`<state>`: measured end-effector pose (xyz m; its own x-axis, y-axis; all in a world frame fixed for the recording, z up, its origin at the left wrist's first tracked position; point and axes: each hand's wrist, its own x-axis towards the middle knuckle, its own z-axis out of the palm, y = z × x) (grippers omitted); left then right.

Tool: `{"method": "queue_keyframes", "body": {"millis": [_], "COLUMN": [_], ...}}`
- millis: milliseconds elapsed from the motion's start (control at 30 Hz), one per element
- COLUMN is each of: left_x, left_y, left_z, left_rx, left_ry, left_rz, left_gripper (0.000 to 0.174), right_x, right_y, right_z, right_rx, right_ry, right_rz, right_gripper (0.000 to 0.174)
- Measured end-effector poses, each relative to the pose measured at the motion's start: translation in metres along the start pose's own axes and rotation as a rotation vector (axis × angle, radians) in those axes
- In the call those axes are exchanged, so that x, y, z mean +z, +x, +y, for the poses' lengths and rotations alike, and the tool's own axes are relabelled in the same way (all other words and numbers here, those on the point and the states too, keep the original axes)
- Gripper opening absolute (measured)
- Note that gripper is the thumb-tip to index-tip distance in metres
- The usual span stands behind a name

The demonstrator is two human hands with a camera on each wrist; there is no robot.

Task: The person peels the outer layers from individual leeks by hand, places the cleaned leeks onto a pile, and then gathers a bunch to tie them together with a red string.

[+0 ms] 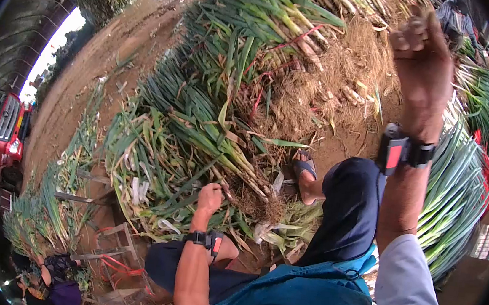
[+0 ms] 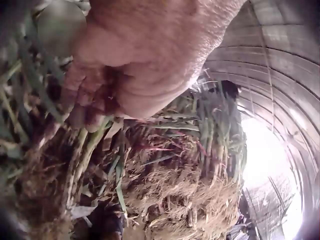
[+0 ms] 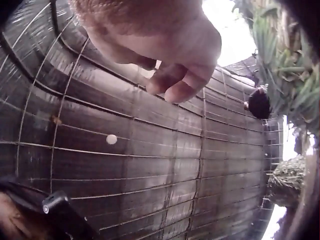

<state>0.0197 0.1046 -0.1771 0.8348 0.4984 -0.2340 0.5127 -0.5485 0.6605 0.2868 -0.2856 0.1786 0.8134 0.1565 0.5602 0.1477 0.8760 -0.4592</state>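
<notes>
Left grip (image 1: 210,196) is curled round the pale lower part of a green onion stalk (image 1: 240,183), pinching it just above its root clump (image 1: 256,204). The left wrist view shows the fingers (image 2: 82,107) wrapped on two or three stems (image 2: 87,150), so I may be holding more than one. Right grip (image 1: 424,58) is raised high, well apart from the stalk and from everything else. Its fingers (image 3: 182,87) are curled in with nothing that I can see inside them, and only the ribbed tunnel cover (image 3: 125,160) shows behind. As I read it, the work is cleaning onions one by one, and it is somewhere in the middle. Done: pale stripped leaves (image 1: 145,192) lie scattered just to the left of the left grip. Far to its right, beyond my knee (image 1: 350,193), a long heap of neat, clean-looking stalks (image 1: 458,187) lies with a red band (image 1: 486,178) at its outer edge. Left to do: the big pile (image 1: 213,107) straight ahead of the left grip, its stalks crossing one another with earthy roots (image 1: 298,98) on, which is far larger than what looks finished. The stalk in hand has its roots and outer leaves on, so I judge this one is only begun. Whether the heap on the right is my own output I cannot tell.
</notes>
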Motion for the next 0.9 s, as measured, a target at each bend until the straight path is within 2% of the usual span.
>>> {"method": "queue_keyframes", "body": {"millis": [33, 67, 133, 167, 233, 267, 300, 367, 400, 500, 533, 633, 667, 767, 800, 833, 900], "left_x": [0.01, 0.03, 0.072, 0.08, 0.112, 0.135, 0.157, 0.152, 0.145, 0.148, 0.146, 0.169, 0.165, 0.132, 0.121, 0.098, 0.04], "left_y": [0.008, 0.013, 0.026, 0.023, 0.037, 0.052, 0.067, 0.085, 0.089, 0.118, 0.121, 0.12, 0.122, 0.094, 0.087, 0.077, 0.055], "left_z": [0.002, -0.004, -0.021, -0.009, -0.028, -0.056, -0.083, -0.057, -0.04, -0.042, -0.041, -0.058, -0.053, -0.043, -0.032, -0.028, 0.025], "left_rx": [-0.173, -0.241, -0.384, -0.476, -0.613, -0.611, -0.613, -0.598, -0.558, -0.586, -0.611, -0.641, -0.756, -0.642, -0.778, -0.55, -0.584], "left_ry": [-0.174, -0.261, -0.425, -0.545, -0.591, -0.505, -0.417, -0.26, -0.13, 0.098, 0.011, -0.057, -0.135, -0.707, -0.791, -1.173, -1.301], "left_rz": [-0.18, -0.181, -0.16, -0.122, -0.029, 0.012, 0.052, 0.069, 0.074, -0.174, -0.198, -0.058, -0.054, 0.054, 0.175, 0.021, -0.058], "left_gripper": [0.031, 0.032, 0.032, 0.029, 0.026, 0.029, 0.033, 0.038, 0.046, 0.05, 0.058, 0.068, 0.068, 0.065, 0.057, 0.039, 0.031], "right_x": [-0.018, -0.021, -0.029, -0.037, -0.064, -0.062, -0.056, -0.044, -0.037, -0.018, -0.017, -0.01, -0.015, -0.009, -0.014, -0.011, -0.003], "right_y": [-0.002, -0.01, -0.036, -0.048, -0.071, -0.078, -0.082, -0.08, -0.08, -0.081, -0.084, -0.087, -0.089, -0.092, -0.095, -0.097, -0.104], "right_z": [0.028, 0.048, 0.087, 0.106, 0.134, 0.141, 0.144, 0.152, 0.159, 0.171, 0.176, 0.185, 0.187, 0.188, 0.191, 0.191, 0.2], "right_rx": [0.019, 0.095, 0.219, 0.269, 0.376, 0.45, 0.469, 0.501, 0.487, 0.579, 0.581, 0.634, 0.624, 0.74, 0.749, 0.687, 0.633], "right_ry": [-0.06, -0.11, -0.244, -0.337, -0.521, -0.477, -0.54, -0.666, -0.692, -0.801, -0.788, -0.823, -0.784, -0.894, -0.956, -1.043, -1.059], "right_rz": [-0.066, 0.05, 0.249, 0.333, 0.497, 0.561, 0.524, 0.429, 0.428, 0.347, 0.326, 0.271, 0.217, 0.141, 0.048, -0.112, -0.244], "right_gripper": [0.027, 0.026, 0.025, 0.024, 0.021, 0.018, 0.018, 0.016, 0.015, 0.013, 0.012, 0.012, 0.012, 0.015, 0.017, 0.019, 0.021]}}
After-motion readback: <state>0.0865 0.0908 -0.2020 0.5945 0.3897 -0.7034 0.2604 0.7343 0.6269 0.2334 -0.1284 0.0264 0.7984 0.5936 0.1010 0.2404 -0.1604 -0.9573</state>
